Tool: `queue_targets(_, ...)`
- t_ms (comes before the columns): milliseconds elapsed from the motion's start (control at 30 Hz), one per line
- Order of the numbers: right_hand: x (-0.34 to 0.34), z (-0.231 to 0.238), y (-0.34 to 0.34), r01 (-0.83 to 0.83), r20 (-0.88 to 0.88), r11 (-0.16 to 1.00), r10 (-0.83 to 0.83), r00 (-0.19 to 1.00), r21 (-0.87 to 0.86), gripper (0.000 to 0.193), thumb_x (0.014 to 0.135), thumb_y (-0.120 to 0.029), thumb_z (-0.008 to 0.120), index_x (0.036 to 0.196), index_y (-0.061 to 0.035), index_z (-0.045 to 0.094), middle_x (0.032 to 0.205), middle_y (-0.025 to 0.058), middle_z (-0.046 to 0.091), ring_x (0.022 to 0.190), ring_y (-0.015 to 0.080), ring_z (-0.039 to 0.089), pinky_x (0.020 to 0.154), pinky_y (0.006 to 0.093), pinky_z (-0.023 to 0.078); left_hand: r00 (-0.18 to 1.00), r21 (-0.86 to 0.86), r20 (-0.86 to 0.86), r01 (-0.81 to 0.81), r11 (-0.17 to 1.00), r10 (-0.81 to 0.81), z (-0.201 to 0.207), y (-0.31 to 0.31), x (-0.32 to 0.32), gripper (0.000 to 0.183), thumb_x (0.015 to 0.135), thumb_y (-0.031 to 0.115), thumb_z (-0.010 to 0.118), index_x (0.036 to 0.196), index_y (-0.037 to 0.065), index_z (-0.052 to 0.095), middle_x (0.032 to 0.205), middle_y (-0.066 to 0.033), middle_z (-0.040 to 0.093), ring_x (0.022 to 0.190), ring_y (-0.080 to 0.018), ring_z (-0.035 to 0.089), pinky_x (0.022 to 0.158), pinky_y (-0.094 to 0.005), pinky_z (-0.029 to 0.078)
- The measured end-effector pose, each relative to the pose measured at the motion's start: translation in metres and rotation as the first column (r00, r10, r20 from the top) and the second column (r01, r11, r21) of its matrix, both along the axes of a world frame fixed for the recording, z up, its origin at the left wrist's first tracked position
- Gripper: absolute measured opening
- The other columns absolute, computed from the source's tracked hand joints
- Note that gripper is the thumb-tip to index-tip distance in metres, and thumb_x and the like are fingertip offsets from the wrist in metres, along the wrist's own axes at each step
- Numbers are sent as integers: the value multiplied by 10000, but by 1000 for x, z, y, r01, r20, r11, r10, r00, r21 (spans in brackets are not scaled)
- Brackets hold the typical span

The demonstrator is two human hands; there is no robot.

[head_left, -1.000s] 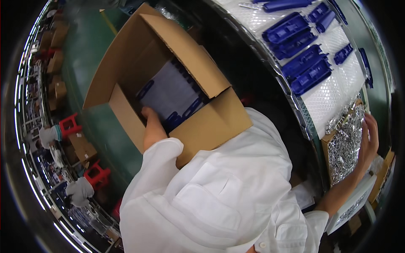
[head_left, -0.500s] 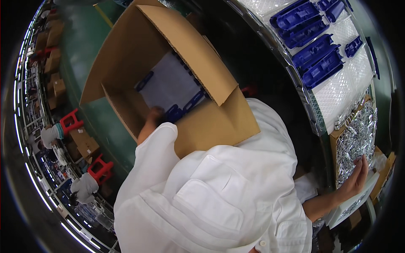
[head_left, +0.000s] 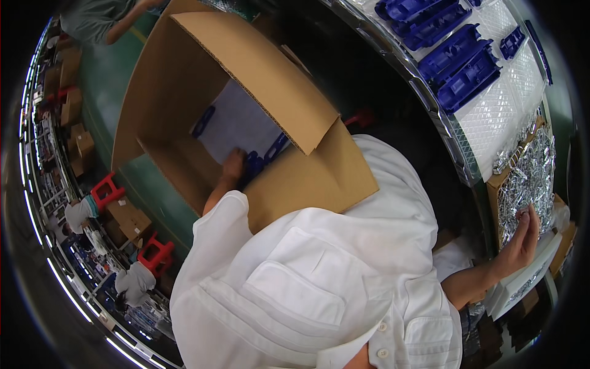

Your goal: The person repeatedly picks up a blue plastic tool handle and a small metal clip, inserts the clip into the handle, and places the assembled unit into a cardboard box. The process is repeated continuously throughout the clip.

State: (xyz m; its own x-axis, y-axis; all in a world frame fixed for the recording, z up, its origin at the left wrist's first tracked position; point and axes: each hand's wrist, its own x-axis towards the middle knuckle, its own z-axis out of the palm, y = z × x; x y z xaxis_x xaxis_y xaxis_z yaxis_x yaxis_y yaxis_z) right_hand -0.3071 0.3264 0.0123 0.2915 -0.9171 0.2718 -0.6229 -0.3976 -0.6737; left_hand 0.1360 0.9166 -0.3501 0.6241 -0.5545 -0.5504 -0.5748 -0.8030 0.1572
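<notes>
My left hand reaches into an open cardboard box that leans against my front. Its fingers are curled at a blue plastic part by the near wall, and partly hidden. Inside the box lies a pale sheet, with more blue parts showing along its edges. Off to the right, my right hand is raised at a box of shiny silver metal pieces. Its fingertips are drawn together; whatever they hold is too small to make out.
Blue plastic housings lie on the white quilted surface of a metal-edged table at upper right. Red stools and cartons stand at left along a work line. Another person's arm shows at top left.
My left hand has shifted slightly right beside the blue part. My right hand has risen a little at the metal pieces. Another person has come into view at top left.
</notes>
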Motion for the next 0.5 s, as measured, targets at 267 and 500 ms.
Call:
queue_targets(267,-12,-9,13,10,20,1000,-11,1000,15,214,1015,37,607,1198,83,706,1146,123,709,954,155,661,869,283,538,988,-5,-20,-150,989,150,4,-23,-16,344,858,203,786,1134,52,647,1180,-175,607,1107,-418,613,926,-513,521)
queue_targets(500,-8,-14,17,-61,79,997,57,995,49,218,1004,74,599,1200,93,693,1132,139,690,972,145,641,863,262,520,995,-111,-6,-98,989,98,-8,-32,-27,286,919,231,728,1101,25,653,1145,-212,617,1091,-442,609,917,-507,513)
